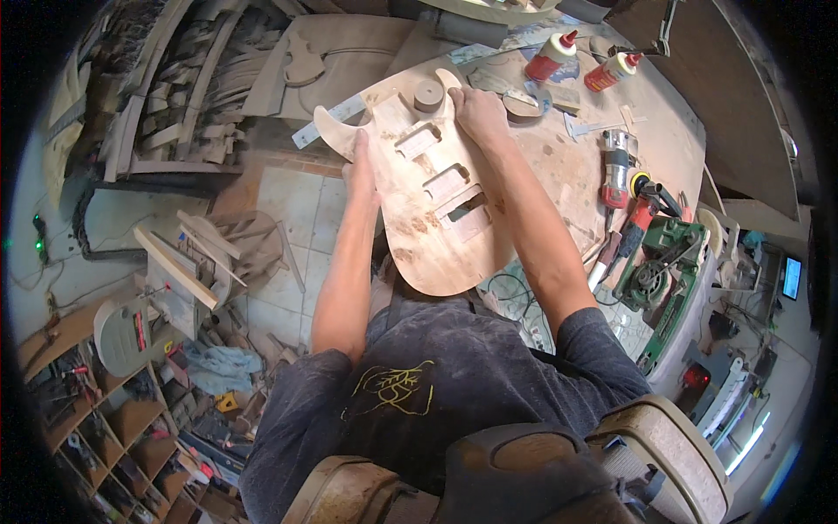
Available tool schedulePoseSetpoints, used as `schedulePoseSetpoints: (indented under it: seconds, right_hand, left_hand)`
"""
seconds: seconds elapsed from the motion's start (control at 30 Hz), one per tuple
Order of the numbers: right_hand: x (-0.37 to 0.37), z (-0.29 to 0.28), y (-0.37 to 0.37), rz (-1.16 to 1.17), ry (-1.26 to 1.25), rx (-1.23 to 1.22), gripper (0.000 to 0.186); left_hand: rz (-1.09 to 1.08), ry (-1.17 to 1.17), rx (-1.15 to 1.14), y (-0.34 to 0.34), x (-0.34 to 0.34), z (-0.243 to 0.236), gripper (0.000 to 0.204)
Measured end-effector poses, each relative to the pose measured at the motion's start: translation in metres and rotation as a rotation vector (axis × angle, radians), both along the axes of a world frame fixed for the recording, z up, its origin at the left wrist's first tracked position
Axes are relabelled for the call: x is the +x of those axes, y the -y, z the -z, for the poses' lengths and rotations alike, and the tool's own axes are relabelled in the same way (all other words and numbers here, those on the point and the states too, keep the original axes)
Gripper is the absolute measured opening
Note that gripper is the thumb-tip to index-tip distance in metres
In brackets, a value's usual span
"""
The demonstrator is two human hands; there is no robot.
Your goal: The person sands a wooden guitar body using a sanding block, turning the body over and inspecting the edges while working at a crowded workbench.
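A pale wooden electric guitar body [415,205] is tilted in front of me, its two horns pointing away and its rounded end near my chest. Several routed cavities run down its face, and darker knots mark the grain. My left hand [360,175] is closed on its left edge, just below the left horn. At the right horn, my right hand [480,113] wraps over the edge, with the fingers partly hidden. A short brown cylinder [429,95] shows between the horns; whether it touches the body, I cannot tell.
Beyond the body stands a dusty workbench [559,166] with two glue bottles [552,57], a red-and-grey power tool [616,170] and a red angle polisher [642,214]. A green machine [663,279] is at the right. Wood offcuts [196,96] fill a rack at the left.
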State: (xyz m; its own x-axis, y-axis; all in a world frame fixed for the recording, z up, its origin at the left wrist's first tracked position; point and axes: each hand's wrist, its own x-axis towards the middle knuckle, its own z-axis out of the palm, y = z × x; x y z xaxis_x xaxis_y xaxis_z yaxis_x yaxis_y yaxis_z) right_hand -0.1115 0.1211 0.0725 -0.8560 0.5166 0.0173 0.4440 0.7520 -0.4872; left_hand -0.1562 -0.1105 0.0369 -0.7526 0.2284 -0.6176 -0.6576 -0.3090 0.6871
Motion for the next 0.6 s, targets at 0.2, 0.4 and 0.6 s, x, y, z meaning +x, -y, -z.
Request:
schedulePoseSetpoints:
  seconds: [0.2,0.4,0.6]
  right_hand:
    - [0.000,0.003,-0.001,0.018,0.037,0.002,0.047]
    - [0.002,-0.001,0.004,0.023,-0.013,0.002,0.047]
    - [0.005,-0.006,0.007,0.008,0.010,0.002,0.047]
  left_hand:
    - [0.047,0.003,0.154,0.003,0.000,-0.004,0.079]
    - [0.100,0.005,0.245,0.011,0.000,0.004,0.074]
    - [0.147,0.013,0.314,0.014,0.009,-0.001,0.070]
